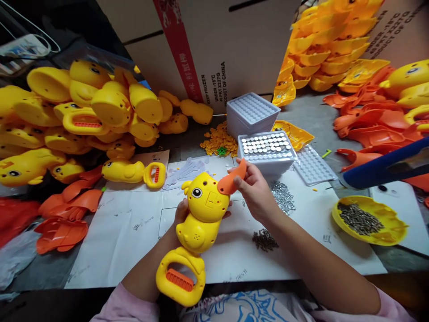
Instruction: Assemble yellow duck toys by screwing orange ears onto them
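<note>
Head view: near the table's front edge, the left hand (182, 213) cradles the yellow duck toy (197, 223) from behind, while the right hand (254, 190) pinches the orange beak (231, 181) against its face. A crooked push could leave the beak unseated, or the duck could slip and scatter the screws (264, 239) beside it.

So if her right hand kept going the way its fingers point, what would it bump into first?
Probably the tray of silver discs: the right hand, pinching the orange beak, points up and away toward it, though depth is unclear.
</note>
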The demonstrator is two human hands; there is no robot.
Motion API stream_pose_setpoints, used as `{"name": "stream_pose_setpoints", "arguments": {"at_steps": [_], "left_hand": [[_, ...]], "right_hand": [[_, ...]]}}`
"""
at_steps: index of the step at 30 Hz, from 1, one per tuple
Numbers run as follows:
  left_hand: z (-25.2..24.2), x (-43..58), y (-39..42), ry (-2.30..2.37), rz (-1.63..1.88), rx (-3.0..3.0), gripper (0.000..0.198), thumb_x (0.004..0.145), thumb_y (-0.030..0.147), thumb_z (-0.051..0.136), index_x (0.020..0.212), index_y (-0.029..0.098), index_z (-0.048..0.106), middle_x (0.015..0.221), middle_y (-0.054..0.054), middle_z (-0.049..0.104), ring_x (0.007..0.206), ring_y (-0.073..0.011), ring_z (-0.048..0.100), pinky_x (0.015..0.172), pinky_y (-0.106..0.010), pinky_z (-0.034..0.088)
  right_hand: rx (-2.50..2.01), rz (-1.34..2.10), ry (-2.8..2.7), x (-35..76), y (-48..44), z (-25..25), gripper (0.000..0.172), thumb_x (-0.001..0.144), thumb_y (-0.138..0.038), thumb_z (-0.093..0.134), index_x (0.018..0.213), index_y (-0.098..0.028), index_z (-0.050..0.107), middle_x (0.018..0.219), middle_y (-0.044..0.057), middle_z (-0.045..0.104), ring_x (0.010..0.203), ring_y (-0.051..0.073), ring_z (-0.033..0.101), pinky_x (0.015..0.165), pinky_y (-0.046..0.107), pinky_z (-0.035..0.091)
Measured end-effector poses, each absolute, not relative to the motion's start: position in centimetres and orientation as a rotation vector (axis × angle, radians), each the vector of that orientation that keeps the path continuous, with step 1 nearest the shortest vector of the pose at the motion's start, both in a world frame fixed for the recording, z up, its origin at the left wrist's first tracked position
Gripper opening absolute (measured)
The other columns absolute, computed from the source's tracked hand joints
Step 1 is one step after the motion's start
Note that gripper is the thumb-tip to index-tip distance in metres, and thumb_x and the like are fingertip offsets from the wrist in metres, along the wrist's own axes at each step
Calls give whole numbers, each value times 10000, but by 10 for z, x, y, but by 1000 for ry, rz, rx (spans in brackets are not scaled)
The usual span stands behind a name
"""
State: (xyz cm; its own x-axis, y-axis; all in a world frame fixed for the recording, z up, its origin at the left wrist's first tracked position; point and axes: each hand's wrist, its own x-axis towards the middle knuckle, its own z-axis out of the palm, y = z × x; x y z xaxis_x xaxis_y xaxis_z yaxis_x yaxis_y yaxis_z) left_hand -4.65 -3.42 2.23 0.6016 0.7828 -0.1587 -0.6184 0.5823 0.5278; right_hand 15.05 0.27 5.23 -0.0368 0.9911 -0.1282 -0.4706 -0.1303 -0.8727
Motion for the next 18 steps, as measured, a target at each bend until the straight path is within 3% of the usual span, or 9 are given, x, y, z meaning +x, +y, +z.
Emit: {"name": "stream_pose_setpoints", "arguments": {"at_steps": [4,7,10,15,18], "left_hand": [[36,-43,-24,401,839,386,784,807,733,636,1292,117,646,1278,-118,727,1140,-287,710,998,-373,567],[44,-47,-14,426,734,354,787,752,705,713,1225,78,670,1193,-107,761,971,-219,758,837,-254,608],[48,-49,-10,461,680,317,744,778,664,698,1261,100,653,1254,-86,741,937,-144,759,799,-154,577],[41,-58,-15,534,649,289,720,892,741,452,1220,140,674,1187,-53,759,843,-126,753,746,-168,572],[33,-64,-15,604,604,296,783,947,745,294,1291,130,637,1077,-36,758,801,-129,740,726,-192,566]], "right_hand": [[-772,1545,-899,148,4,46,836,718,-550,836,1416,-282,460,1412,102,575,1184,237,608,1013,387,568],[-751,1568,-941,148,6,45,854,737,-449,845,1472,-315,431,1395,80,581,1103,209,622,921,360,598],[-781,1553,-920,150,7,45,865,712,-415,868,1463,-303,453,1345,79,611,1132,210,611,928,352,594],[-772,1571,-932,147,6,45,960,665,-491,889,1482,-299,424,1208,83,672,1118,243,627,885,392,610],[-733,1531,-963,143,4,42,907,708,-492,864,1476,-308,416,1263,78,652,1146,233,622,872,355,599]]}}
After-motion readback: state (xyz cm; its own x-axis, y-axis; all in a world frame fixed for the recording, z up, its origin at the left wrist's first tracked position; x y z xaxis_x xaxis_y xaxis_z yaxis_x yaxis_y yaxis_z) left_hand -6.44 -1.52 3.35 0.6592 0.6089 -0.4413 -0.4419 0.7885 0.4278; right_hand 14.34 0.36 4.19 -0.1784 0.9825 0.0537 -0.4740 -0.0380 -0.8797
